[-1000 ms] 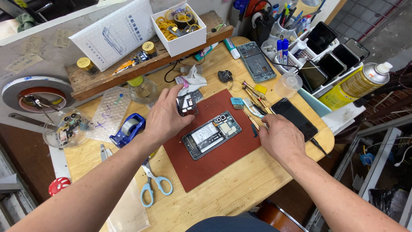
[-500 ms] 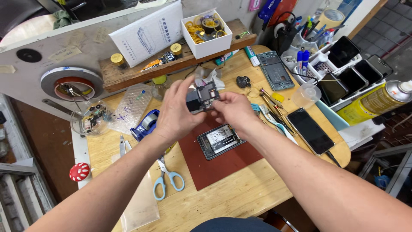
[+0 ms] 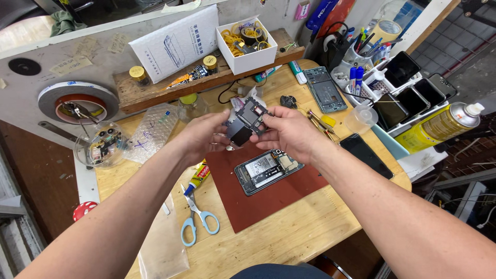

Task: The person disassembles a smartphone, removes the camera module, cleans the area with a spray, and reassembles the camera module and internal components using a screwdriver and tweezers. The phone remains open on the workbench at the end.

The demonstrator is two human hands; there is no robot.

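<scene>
Both hands hold a small dark phone circuit board (image 3: 247,122) up above the wooden table. My left hand (image 3: 204,135) grips its left side and my right hand (image 3: 289,133) pinches its right edge. Below them an opened phone (image 3: 267,170) lies back-up, battery showing, on a dark red work mat (image 3: 289,196).
Blue-handled scissors (image 3: 196,219) and a glue tube (image 3: 198,175) lie left of the mat. A black phone (image 3: 366,154) and a spray can (image 3: 439,126) are at the right. A white box of yellow cables (image 3: 247,44), a tape roll (image 3: 77,98) and a pen holder (image 3: 356,72) stand at the back.
My right hand left the tools at the right and joined my left hand on the circuit board, which rose above the mat. The camera view shifted slightly.
</scene>
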